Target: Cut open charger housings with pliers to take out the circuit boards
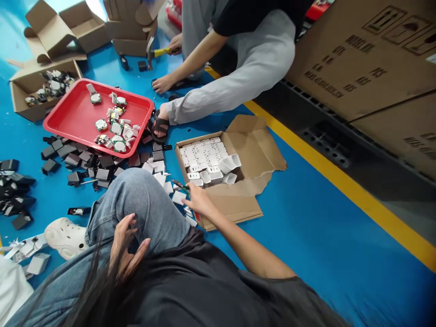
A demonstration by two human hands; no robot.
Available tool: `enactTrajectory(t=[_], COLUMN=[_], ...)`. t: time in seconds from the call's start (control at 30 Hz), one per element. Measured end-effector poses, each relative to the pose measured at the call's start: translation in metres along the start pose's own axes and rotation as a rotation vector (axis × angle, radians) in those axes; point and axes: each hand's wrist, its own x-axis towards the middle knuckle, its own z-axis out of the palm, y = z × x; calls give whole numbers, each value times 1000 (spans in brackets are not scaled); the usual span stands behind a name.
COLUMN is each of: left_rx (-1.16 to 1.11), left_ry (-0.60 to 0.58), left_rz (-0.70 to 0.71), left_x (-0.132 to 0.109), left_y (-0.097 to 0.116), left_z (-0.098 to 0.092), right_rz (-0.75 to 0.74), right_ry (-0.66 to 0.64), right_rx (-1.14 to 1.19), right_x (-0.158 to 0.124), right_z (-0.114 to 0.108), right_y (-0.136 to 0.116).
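Note:
My right hand (199,199) is closed on a thin tool (180,185) with a dark tip and green on its handle, beside the open cardboard box. White plastic housings (204,156) fill part of that box (241,210), some in rows and some loose on top. Loose white pieces (179,197) lie on the floor under the tool and my hand. My left hand (127,247) rests by my bent knee with its fingers apart and nothing in it.
A red tray (73,109) of small circuit parts stands on dark housings (102,173). A co-worker holds a hammer (158,52) at the top. Open cartons (81,27) are at upper left; large printed boxes (368,59) line the right.

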Motion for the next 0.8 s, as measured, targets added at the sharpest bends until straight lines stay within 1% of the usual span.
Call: enactTrajectory(t=[0.07, 0.13, 0.23, 0.33, 0.37, 0.43, 0.5, 0.57, 0.63, 0.7, 0.73, 0.8], left_rx=[-1, -10, -20, -33, -40, -57, -74, -93, -129, -197, -247, -371], left_ry=[6, 22, 40, 40, 47, 55, 59, 55, 28, -15, -39, -80], left_rz=[-1, -14, -41, -51, -54, -64, -81, -98, -99, -77, -68, -61], left_x=[-3, -6, -10, -14, -15, -17, -15, -11, -5, 2, 6, 11], left_y=[0, 0, -4, -10, -11, -13, -12, -6, 3, 15, 21, 30], left_z=[1, 1, 0, -3, -4, -7, -9, -9, -7, -3, -1, 3], right_rz=[33, 76, 105, 123, 134, 156, 156, 111, 13, -142, -233, -393], right_ry=[-38, -32, -7, 6, 5, 19, 129, 275, 359, 359, 346, 297], right_rx=[-19, -43, -56, -20, -1, 32, 121, 301, 510, 642, 681, 726], right_x=[5, 10, 15, 17, 16, 13, 5, -7, -23, -40, -48, -61], right_z=[23, 40, 56, 58, 54, 40, 17, -10, -33, -47, -49, -44], right_y=[-23, -36, -39, -34, -31, -26, -24, -27, -40, -60, -73, -100])
